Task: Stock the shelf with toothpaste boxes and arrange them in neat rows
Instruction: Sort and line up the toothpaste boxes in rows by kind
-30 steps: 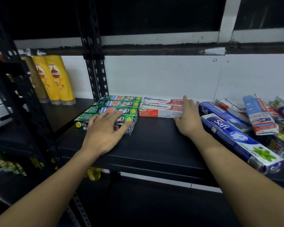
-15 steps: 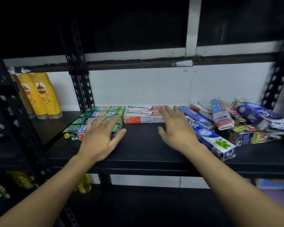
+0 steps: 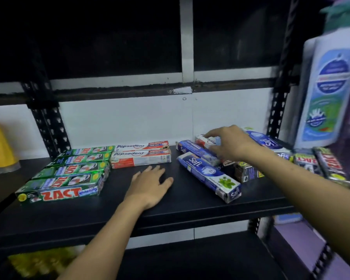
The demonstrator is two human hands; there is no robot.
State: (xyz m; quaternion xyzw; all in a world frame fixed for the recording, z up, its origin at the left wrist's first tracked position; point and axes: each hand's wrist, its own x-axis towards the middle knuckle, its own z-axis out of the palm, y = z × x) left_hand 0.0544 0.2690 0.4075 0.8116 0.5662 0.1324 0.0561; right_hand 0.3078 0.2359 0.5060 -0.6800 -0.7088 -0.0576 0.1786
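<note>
Our right hand (image 3: 233, 145) curls over the loose Pepsodent box (image 3: 205, 139), hold unclear, left hand (image 3: 150, 184) flat; we should pinch its long sides

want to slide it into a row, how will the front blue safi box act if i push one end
The front blue box is long with flat sides, so on the smooth black shelf it should slide, not roll. Pushed at one end it will probably swivel. It looks stiff and likely light, but thin card may dent if squeezed.
</note>
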